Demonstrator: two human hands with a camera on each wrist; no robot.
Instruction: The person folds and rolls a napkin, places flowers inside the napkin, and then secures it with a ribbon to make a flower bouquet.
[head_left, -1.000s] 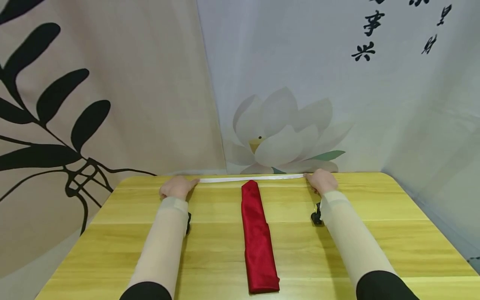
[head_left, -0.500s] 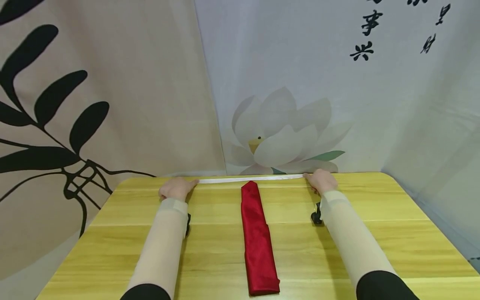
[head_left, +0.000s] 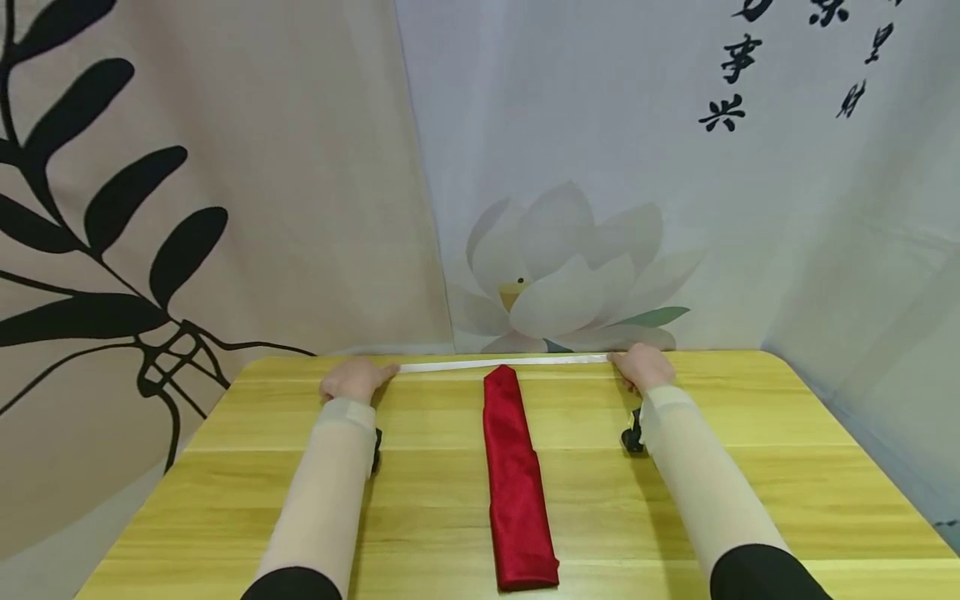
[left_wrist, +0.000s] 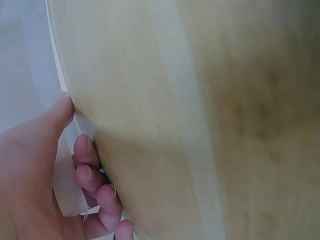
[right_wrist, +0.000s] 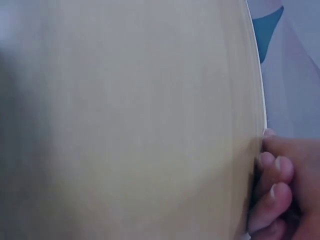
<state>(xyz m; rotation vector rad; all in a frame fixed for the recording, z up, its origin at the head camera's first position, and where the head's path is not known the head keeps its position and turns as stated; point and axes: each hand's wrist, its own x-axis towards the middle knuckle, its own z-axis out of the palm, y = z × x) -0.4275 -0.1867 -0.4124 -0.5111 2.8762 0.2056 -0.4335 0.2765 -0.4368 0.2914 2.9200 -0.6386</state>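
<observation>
A narrow white ribbon (head_left: 502, 363) stretches taut, left to right, along the far edge of the table. My left hand (head_left: 352, 380) pinches one end with thumb and curled fingers. In the left wrist view, a loose white tail (left_wrist: 69, 192) hangs down behind those fingers. The opposite end is at my right hand (head_left: 645, 367), whose thumb and curled fingers (right_wrist: 272, 202) grip it at the table edge. Between my forearms lies a long folded strip of shiny red cloth (head_left: 519, 492), its pointed far tip close to the ribbon.
The light wooden table (head_left: 435, 483) has rounded far corners. Right behind it hangs a pale curtain (head_left: 315, 167) printed with dark leaves, a lotus and black characters. A small black device (head_left: 633, 433) is worn at the right wrist.
The head view has tilted up slightly, so everything sits a little lower in it. Both hands, the ribbon and the red cloth keep their places on the table.
</observation>
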